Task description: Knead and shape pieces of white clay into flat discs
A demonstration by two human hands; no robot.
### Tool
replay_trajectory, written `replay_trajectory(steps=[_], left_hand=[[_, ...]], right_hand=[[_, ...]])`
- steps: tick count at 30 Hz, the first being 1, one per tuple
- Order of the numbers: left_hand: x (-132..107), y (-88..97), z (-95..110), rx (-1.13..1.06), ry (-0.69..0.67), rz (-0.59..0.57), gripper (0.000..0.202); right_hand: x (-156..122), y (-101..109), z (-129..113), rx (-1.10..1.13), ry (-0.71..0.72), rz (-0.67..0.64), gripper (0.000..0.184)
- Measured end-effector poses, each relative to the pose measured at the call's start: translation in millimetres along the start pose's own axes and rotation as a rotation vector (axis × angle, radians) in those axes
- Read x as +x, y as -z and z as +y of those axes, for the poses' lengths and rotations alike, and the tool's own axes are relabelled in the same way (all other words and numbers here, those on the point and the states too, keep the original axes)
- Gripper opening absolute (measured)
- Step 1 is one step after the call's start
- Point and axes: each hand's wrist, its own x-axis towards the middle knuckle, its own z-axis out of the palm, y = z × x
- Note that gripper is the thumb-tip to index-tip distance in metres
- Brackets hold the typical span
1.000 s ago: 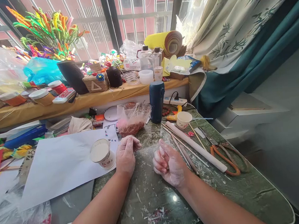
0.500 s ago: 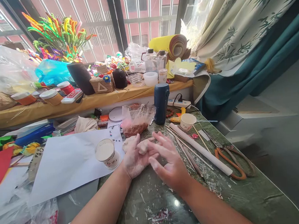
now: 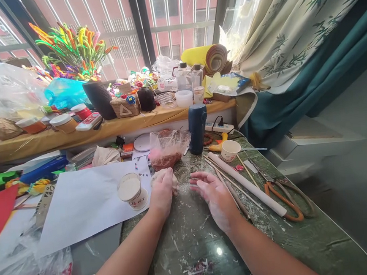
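Note:
My left hand (image 3: pixel 161 194) is closed with the thumb on top, against a pale lump of clay (image 3: pixel 175 184) that shows just past its fingers. Part of the lump is hidden behind the hand. Whitish residue coats both hands. To the right, my right hand (image 3: pixel 216 198) hovers over the dark table with its fingers apart and nothing in them. Left of my left hand, a paper cup (image 3: pixel 129 188) with a pale top stands on a white sheet (image 3: pixel 83 204). Just beyond that hand lies a plastic bag of reddish-brown material (image 3: pixel 168 151).
On the right lie a long pale roller (image 3: pixel 247 183), thin sticks (image 3: pixel 236 183) and orange-handled scissors (image 3: pixel 284 201). A second paper cup (image 3: pixel 230 150) and a dark blue bottle (image 3: pixel 197 130) stand farther back. A crowded window ledge (image 3: pixel 156 116) runs behind the table.
My hands have moved apart. The left has turned from palm-up, with a small clay piece on it, to closed against the clay; the right has drawn back to the right.

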Motion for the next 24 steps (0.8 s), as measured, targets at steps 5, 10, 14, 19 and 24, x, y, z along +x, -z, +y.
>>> replay_trajectory(steps=[5,10,14,19,24], left_hand=[[-15,-0.4,-4,0.510,-0.459,-0.423,0.054],[-9,3.1,-14,0.358,-0.440,-0.292,0.050],[2,5.0,-20,0.087,-0.232,-0.160,0.044],[2,1.2,-16,-0.120,-0.128,-0.116,0.042],[0,-1.9,-17,-0.213,-0.092,-0.174,0.047]], right_hand=[[2,-1,-15,0.485,-0.443,-0.202,0.031],[11,13,-22,0.504,-0.436,-0.066,0.046],[14,19,-28,0.394,-0.173,-0.031,0.037],[16,29,-44,0.182,0.134,0.220,0.039],[5,22,-41,-0.080,0.864,0.510,0.030]])
